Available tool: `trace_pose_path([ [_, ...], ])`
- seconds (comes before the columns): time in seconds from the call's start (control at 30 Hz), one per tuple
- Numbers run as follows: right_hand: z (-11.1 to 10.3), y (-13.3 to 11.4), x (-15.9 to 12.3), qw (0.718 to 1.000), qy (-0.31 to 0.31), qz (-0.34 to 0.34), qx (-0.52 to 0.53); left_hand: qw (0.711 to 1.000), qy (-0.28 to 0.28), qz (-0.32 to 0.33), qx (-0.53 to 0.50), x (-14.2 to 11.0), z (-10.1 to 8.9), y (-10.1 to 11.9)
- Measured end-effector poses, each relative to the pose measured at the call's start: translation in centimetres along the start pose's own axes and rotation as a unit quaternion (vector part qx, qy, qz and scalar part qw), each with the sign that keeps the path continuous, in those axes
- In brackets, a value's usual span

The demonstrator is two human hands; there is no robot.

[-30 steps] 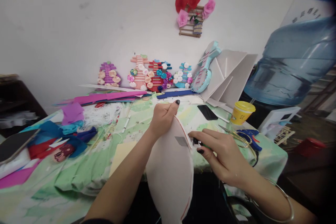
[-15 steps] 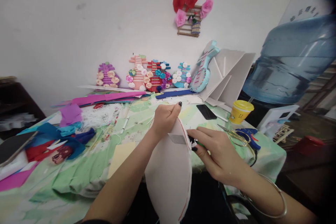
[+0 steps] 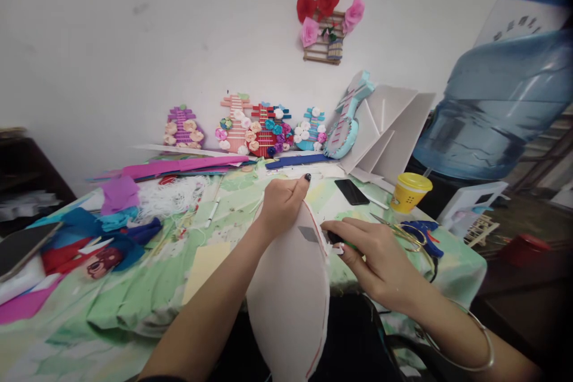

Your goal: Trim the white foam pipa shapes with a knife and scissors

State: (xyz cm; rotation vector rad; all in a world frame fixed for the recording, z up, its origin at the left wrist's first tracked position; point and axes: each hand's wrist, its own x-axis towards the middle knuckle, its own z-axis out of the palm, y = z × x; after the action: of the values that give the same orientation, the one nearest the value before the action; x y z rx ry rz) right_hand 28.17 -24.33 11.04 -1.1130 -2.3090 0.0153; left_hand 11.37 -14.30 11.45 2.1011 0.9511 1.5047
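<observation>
My left hand (image 3: 283, 203) is closed around the upper end of a white foam board piece (image 3: 286, 298), which has a curved edge and a red line drawn along its right side. The board stands tilted over my lap at the table's front edge. In my right hand (image 3: 376, 256) is a utility knife (image 3: 333, 237) with a dark handle showing some green. Its flat grey blade (image 3: 308, 233) crosses the board's right edge and its tip lies over the board's face. Shreds of white foam hang where blade and edge meet. My right fingers cover most of the handle.
On the green patterned tablecloth (image 3: 147, 304) lie scissors (image 3: 403, 233), a blue glue gun (image 3: 425, 237), a phone (image 3: 351, 191) and a yellow tub (image 3: 410, 192). Coloured paper and felt (image 3: 111, 239) are heaped left. Several decorated instrument-shaped crafts (image 3: 264, 131) lean on the wall; a water bottle (image 3: 496, 107) stands right.
My right hand has drawn back slightly to the right, and less of the knife blade shows across the board. My left hand keeps its hold in the same place.
</observation>
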Motion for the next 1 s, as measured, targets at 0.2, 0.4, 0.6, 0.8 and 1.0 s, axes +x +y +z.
trace_pose_path([
  [0.2,-0.2,-0.6,1.0,0.999,-0.013,0.007,-0.033,0.999,0.002,0.004,0.044,0.1,0.6,0.1],
  [0.4,-0.2,-0.7,1.3,1.0,-0.017,0.004,-0.019,1.0,-0.003,-0.004,0.009,0.0,0.1,0.1],
  [0.6,-0.1,0.3,1.2,1.0,-0.002,0.007,0.006,1.0,-0.015,-0.003,-0.019,-0.1,-0.5,0.1],
  [0.8,0.3,1.0,1.4,1.0,0.015,-0.009,0.008,0.998,0.004,0.013,-0.058,0.0,-0.6,-0.2],
  [1.0,0.3,1.4,2.0,0.999,0.031,-0.012,-0.007,0.999,0.029,0.007,-0.043,1.0,-1.4,-2.5],
])
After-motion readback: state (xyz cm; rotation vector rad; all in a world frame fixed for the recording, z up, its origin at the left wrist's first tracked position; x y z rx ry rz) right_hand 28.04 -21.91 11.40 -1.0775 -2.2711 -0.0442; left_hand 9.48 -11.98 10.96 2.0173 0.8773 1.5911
